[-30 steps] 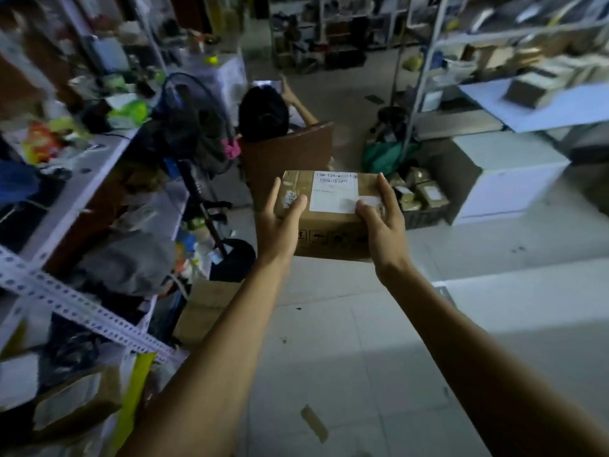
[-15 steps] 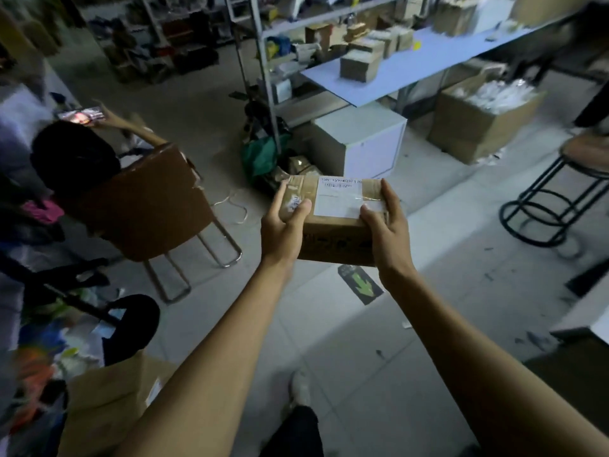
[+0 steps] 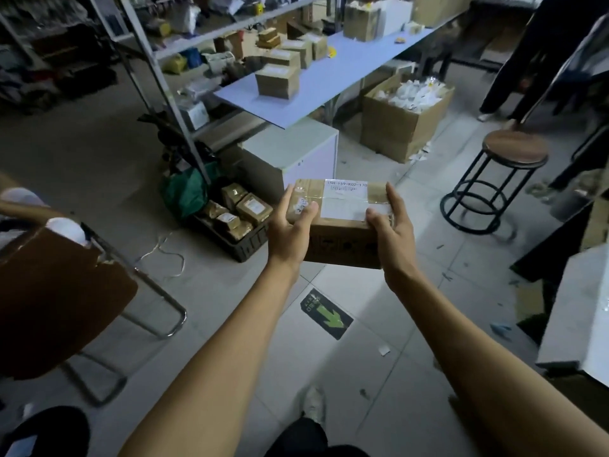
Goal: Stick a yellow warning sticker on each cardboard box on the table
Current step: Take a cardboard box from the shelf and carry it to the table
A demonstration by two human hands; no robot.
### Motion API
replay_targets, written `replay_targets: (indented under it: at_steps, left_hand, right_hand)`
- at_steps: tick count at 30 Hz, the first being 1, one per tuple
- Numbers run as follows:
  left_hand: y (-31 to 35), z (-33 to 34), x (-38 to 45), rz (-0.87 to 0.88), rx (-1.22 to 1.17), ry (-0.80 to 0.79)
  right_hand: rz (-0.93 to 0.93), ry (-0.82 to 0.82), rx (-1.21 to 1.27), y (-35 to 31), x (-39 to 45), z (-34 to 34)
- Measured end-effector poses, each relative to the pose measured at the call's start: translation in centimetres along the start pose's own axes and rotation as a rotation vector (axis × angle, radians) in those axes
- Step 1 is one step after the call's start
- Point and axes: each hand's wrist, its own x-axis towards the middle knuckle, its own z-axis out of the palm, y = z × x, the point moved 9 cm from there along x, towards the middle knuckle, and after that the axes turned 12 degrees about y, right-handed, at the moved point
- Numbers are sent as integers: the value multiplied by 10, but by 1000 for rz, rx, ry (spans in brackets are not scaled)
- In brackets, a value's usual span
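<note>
right now a cardboard box [image 3: 342, 225] is being carried in mid-air above the tiled floor [image 3: 99, 153], out in front of the person and well apart from the worktop [image 3: 333, 74]; the left hand [image 3: 291, 230] is gripping its left end, thumb lying on the top face and fingers [image 3: 284, 201] reaching up along the side; the right hand [image 3: 393, 227] is gripping the right end in the same way, thumb pressing near the edge of the white label [image 3: 346, 199] and fingers wrapping the far side; so both sets of fingers are clamped on the box, one at each end; the box is sitting level, label face up, with clear tape running across the label; further off, the pale blue worktop is carrying several smaller cardboard boxes [image 3: 278, 80], some stacked, and a small yellow thing [image 3: 331, 52] is lying near them, too small to tell what it is; a metal shelf rack [image 3: 158, 80] is standing to the left of the worktop; a big open carton [image 3: 403, 117] of white items is sitting on the floor beside it; a round stool [image 3: 514, 153] is standing to the right; a dark crate [image 3: 240, 225] of wrapped parcels is lying on the floor just left of the hands; a green arrow marking [image 3: 326, 315] is showing on the floor below the arms.
</note>
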Motion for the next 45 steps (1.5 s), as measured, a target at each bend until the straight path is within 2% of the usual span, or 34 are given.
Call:
replay_targets:
  at_steps: [6,15,29,45]
  left_hand:
    - [-1,71,82,-16,-16,-122]
    - [-15,197,181,-34,13,-204]
    - [-14,415,320,-45,70,-224]
    - [-32,609,565,-67,47,-236]
  right_hand:
    - [41,75,-1,5,86,12]
    - [77,139,-6,22,227,4]
    - [71,133,18,28,493,-27]
    - [61,160,-33,32,790,33]
